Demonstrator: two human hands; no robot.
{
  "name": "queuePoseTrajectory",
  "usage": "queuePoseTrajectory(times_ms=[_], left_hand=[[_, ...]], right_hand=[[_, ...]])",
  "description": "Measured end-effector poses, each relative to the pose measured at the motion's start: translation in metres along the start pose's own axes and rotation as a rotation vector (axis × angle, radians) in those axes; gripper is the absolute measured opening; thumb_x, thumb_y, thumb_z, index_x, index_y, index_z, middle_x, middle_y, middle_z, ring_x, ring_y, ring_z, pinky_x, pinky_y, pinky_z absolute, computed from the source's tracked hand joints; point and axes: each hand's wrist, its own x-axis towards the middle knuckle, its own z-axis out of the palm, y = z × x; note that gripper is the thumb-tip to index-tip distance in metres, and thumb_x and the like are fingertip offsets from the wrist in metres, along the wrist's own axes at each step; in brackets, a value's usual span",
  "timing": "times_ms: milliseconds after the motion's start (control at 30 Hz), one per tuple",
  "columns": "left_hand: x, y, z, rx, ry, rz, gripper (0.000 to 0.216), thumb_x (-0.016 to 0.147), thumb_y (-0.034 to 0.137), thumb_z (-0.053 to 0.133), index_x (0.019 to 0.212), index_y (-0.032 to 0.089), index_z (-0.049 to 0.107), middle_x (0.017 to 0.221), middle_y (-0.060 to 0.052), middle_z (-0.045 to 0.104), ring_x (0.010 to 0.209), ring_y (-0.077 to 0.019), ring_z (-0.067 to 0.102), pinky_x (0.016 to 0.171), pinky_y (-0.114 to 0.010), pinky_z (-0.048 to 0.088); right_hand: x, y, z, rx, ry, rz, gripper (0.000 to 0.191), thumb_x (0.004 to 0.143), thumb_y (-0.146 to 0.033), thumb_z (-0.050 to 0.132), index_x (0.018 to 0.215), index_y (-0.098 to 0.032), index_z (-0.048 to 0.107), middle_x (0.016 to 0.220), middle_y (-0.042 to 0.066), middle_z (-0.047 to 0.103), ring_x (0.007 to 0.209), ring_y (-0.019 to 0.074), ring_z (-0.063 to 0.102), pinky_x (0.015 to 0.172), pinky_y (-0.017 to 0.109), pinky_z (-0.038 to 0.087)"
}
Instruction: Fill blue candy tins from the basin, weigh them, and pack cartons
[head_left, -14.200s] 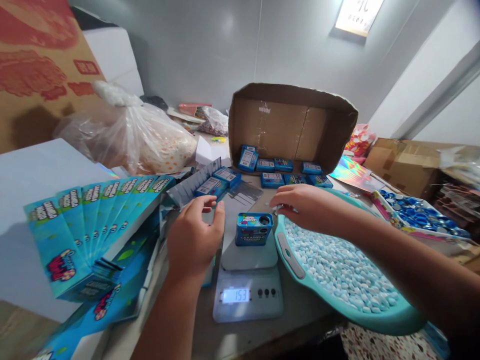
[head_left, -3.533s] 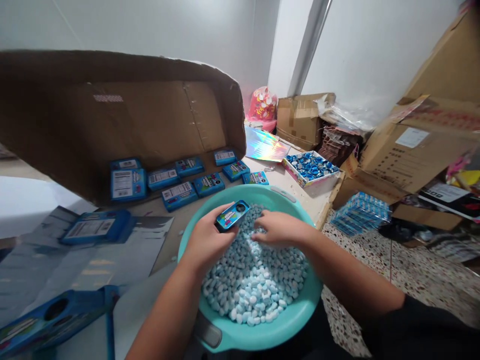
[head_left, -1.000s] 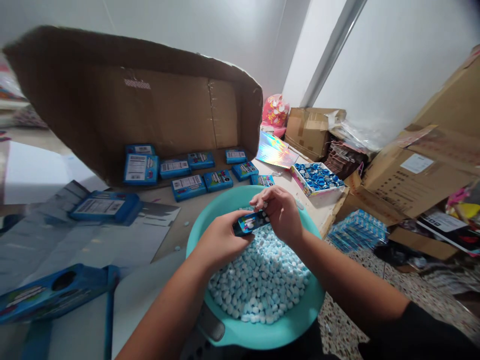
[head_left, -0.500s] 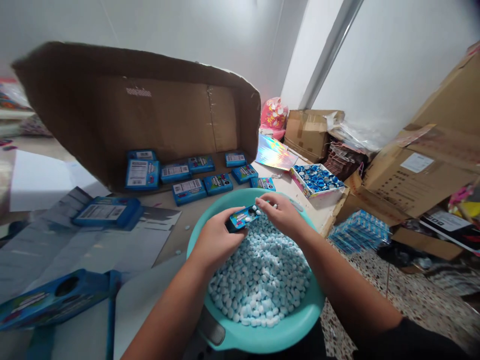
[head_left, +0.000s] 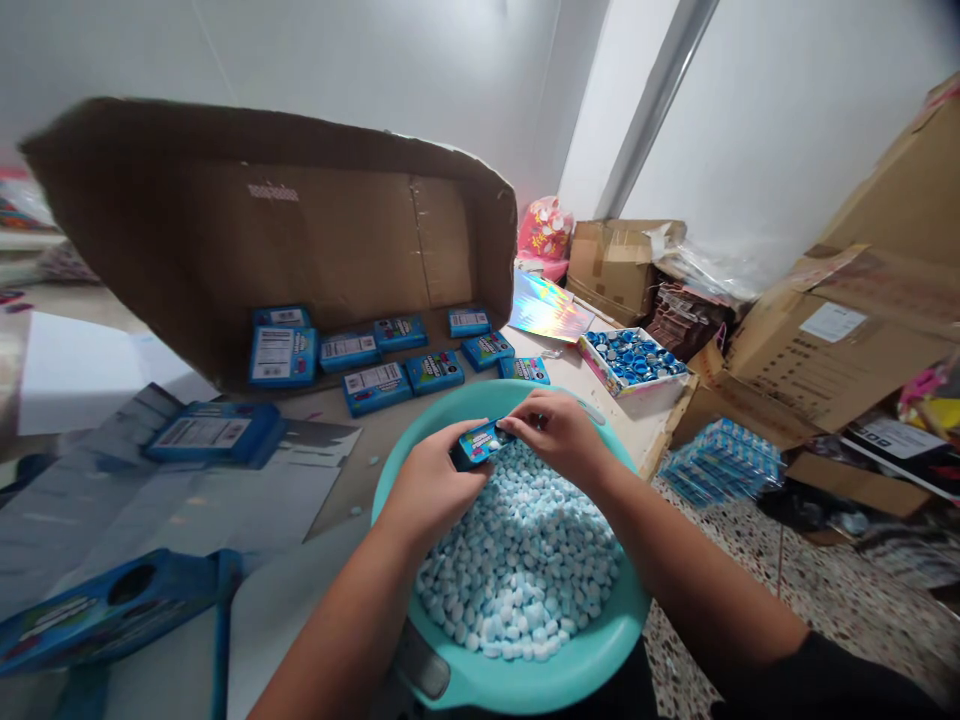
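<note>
My left hand [head_left: 435,475] is wrapped round a small blue candy box [head_left: 472,446], held tilted over the basin with its printed face up. One or two pale candies show on that face, near its right end. My right hand [head_left: 559,432] has thumb and fingers pinched together against that end; whatever lies between the fingertips is hidden. Beneath both hands is a turquoise basin [head_left: 536,685] heaped with small white and pale-blue candies [head_left: 517,570].
Several blue candy boxes [head_left: 435,371] lie in and before a cardboard box [head_left: 345,240] on its side. A tray of blue caps [head_left: 637,360] stands at right. A large blue box-shaped object with a hole [head_left: 97,610] is at lower left. Cartons [head_left: 847,320] fill the right side.
My right hand's fingers have closed in against the candy box's right end, covering the opening and the candies seen there. My left hand stays in place, and the view has shifted slightly.
</note>
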Motion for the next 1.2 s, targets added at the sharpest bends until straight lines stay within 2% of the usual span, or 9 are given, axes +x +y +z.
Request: queuePoseTrajectory(times_ms=[100, 200, 300, 467, 667, 967, 1067, 1133, 1200], left_hand=[[0.001, 0.000, 0.000, -0.023, -0.017, -0.005, 0.048, 0.072, 0.021, 0.065, 0.119, 0.023, 0.068, 0.110, -0.001, 0.074, 0.097, -0.0223, 0.069, 0.084, -0.032, 0.053], [0.000, -0.001, 0.001, -0.040, -0.018, -0.011, 0.048, 0.072, 0.021, 0.065, 0.120, 0.024, 0.068, 0.110, -0.001, 0.074, 0.096, -0.0218, 0.070, 0.084, -0.031, 0.053], [0.000, -0.001, 0.001, -0.049, -0.006, 0.001, 0.047, 0.072, 0.021, 0.066, 0.118, 0.023, 0.068, 0.111, -0.002, 0.074, 0.098, -0.0224, 0.070, 0.086, -0.032, 0.054], [0.000, -0.001, 0.001, -0.031, 0.012, 0.018, 0.047, 0.071, 0.023, 0.066, 0.118, 0.023, 0.068, 0.111, -0.002, 0.074, 0.099, -0.0230, 0.070, 0.087, -0.032, 0.055], [0.000, -0.004, 0.003, -0.039, -0.010, 0.019, 0.050, 0.072, 0.025, 0.067, 0.121, 0.020, 0.067, 0.112, -0.005, 0.074, 0.098, -0.0243, 0.070, 0.084, -0.033, 0.056], [0.004, -0.003, 0.003, -0.019, -0.011, 0.039, 0.047, 0.072, 0.025, 0.068, 0.119, 0.022, 0.067, 0.113, -0.003, 0.073, 0.101, -0.0234, 0.069, 0.089, -0.033, 0.054], [0.006, -0.002, 0.005, 0.106, 0.070, 0.184, 0.045, 0.074, 0.023, 0.066, 0.119, 0.021, 0.066, 0.113, -0.004, 0.070, 0.103, -0.0216, 0.067, 0.093, -0.032, 0.052], [0.007, -0.001, 0.008, 0.196, 0.193, 0.292, 0.042, 0.075, 0.024, 0.067, 0.117, 0.020, 0.065, 0.112, -0.006, 0.068, 0.105, -0.0210, 0.064, 0.095, -0.032, 0.050], [0.008, 0.001, 0.011, 0.215, 0.347, 0.302, 0.040, 0.075, 0.027, 0.070, 0.114, 0.019, 0.063, 0.112, -0.006, 0.066, 0.108, -0.0212, 0.063, 0.098, -0.032, 0.049]], right_hand=[[0.000, -0.003, 0.000, 0.079, -0.034, 0.013, 0.037, 0.093, -0.044, 0.059, 0.069, -0.018, 0.071, 0.068, 0.003, 0.062, 0.064, 0.0144, 0.056, 0.061, 0.028, 0.040], [0.000, -0.003, 0.000, 0.294, -0.072, 0.109, 0.046, 0.095, -0.052, 0.051, 0.074, -0.017, 0.073, 0.072, 0.004, 0.068, 0.068, 0.0157, 0.060, 0.064, 0.029, 0.044], [0.000, 0.000, -0.001, 0.427, -0.051, 0.195, 0.043, 0.094, -0.054, 0.052, 0.082, -0.018, 0.074, 0.075, 0.004, 0.071, 0.069, 0.0157, 0.061, 0.064, 0.028, 0.045], [0.000, -0.001, -0.004, 0.231, -0.064, 0.109, 0.020, 0.084, -0.038, 0.071, 0.089, -0.019, 0.072, 0.091, 0.004, 0.068, 0.081, 0.0162, 0.061, 0.065, 0.027, 0.045], [-0.005, -0.008, 0.001, 0.190, -0.143, 0.085, 0.035, 0.082, -0.040, 0.074, 0.111, -0.023, 0.066, 0.114, 0.006, 0.062, 0.101, 0.0192, 0.061, 0.080, 0.031, 0.049], [0.000, 0.008, 0.002, 0.139, -0.064, 0.215, 0.022, 0.086, -0.032, 0.066, 0.104, -0.020, 0.066, 0.100, 0.006, 0.068, 0.087, 0.0190, 0.062, 0.074, 0.032, 0.047], [0.002, 0.014, -0.001, 0.104, -0.024, 0.231, 0.020, 0.091, -0.033, 0.058, 0.105, -0.021, 0.066, 0.092, 0.004, 0.068, 0.080, 0.0185, 0.061, 0.073, 0.032, 0.045], [0.002, 0.018, -0.001, 0.092, 0.000, 0.238, 0.019, 0.092, -0.030, 0.055, 0.105, -0.023, 0.067, 0.089, 0.003, 0.068, 0.078, 0.0191, 0.061, 0.071, 0.033, 0.043], [0.001, 0.022, 0.001, 0.070, -0.006, 0.240, 0.018, 0.091, -0.027, 0.055, 0.104, -0.023, 0.067, 0.089, 0.004, 0.069, 0.081, 0.0212, 0.061, 0.073, 0.034, 0.043]])
